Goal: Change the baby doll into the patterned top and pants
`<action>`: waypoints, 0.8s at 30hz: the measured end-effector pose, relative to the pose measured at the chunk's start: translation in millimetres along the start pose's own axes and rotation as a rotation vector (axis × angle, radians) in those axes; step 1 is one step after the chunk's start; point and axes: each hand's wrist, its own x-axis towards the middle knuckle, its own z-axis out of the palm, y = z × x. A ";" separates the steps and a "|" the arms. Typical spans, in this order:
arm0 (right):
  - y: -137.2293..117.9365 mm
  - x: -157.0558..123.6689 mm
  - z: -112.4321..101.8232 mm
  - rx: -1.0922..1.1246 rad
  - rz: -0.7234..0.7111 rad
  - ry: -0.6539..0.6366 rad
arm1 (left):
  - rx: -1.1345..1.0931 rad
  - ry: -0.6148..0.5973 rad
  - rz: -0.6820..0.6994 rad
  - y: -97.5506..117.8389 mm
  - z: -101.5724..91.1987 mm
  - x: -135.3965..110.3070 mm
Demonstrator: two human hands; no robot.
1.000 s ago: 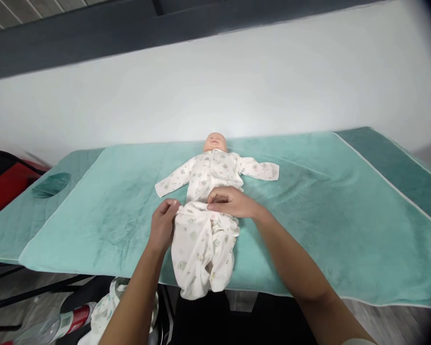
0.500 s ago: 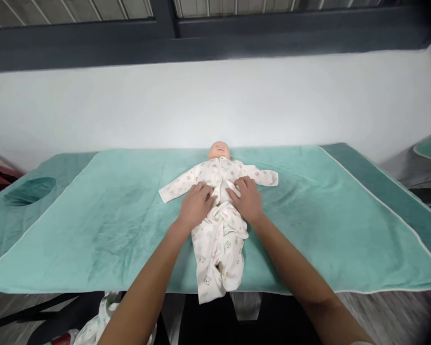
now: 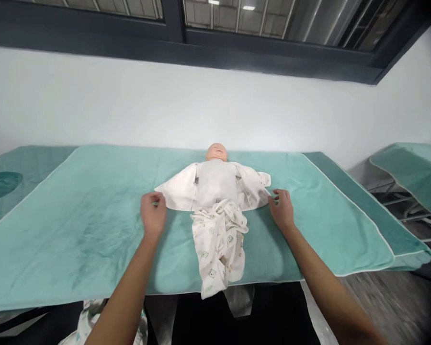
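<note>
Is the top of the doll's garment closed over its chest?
No, the top lies spread open to both sides, baring the doll's torso.

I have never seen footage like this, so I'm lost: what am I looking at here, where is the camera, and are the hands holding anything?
There is no machine here. A person works with two bare hands, and the single picture comes from a camera worn on the head, looking forward and down. So the arms reaching in from below are the wearer's own. A baby doll lies face up on a green towel. Its white printed top lies spread open to both sides, showing the plain body. The matching trousers are bunched at the waist and hang over the towel's near edge. The left hand is loosely curled by the tip of the left flap. The right hand is at the edge of the right flap. Whether either pinches the cloth cannot be made out.
</note>
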 end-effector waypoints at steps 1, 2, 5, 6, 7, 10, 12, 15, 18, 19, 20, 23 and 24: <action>-7.2 -6.2 3.6 0.003 -0.097 -0.044 | 0.005 -0.147 0.053 4.8 5.5 -9.5; -17.7 -11.5 9.2 0.051 -0.165 -0.122 | 0.005 -0.325 0.087 11.2 11.4 -18.4; -56.4 -20.1 29.9 0.252 -0.241 -0.402 | 0.033 -0.738 0.134 31.3 22.3 -37.5; -67.5 -20.9 34.9 0.294 -0.264 -0.477 | 0.057 -0.799 0.162 36.2 22.2 -40.8; -76.4 -21.0 37.9 0.317 -0.296 -0.541 | 0.087 -0.844 0.200 39.7 20.0 -42.7; -88.6 -21.4 34.0 0.336 -0.401 -0.735 | 0.148 -0.986 0.308 43.4 6.5 -45.1; -89.1 -23.8 24.6 0.340 -0.433 -0.850 | 0.183 -1.046 0.350 42.4 -2.0 -47.5; -90.5 -29.3 12.6 0.315 -0.494 -0.917 | 0.204 -0.989 0.421 40.8 -2.4 -52.0; -100.6 -31.6 12.6 0.298 -0.469 -0.897 | 0.226 -0.764 0.454 43.6 17.2 -48.4; -105.7 -30.8 15.6 0.299 -0.405 -0.881 | 0.257 -0.673 0.436 45.8 27.6 -44.5; -111.0 -29.2 19.6 0.295 -0.325 -0.858 | 0.293 -0.581 0.411 48.7 39.2 -39.4; -125.5 -20.2 32.3 0.250 -0.108 -0.805 | 0.315 -0.382 0.372 57.7 74.4 -23.2; -128.6 -15.7 35.0 0.228 -0.083 -0.814 | 0.281 -0.367 0.375 59.3 83.8 -18.8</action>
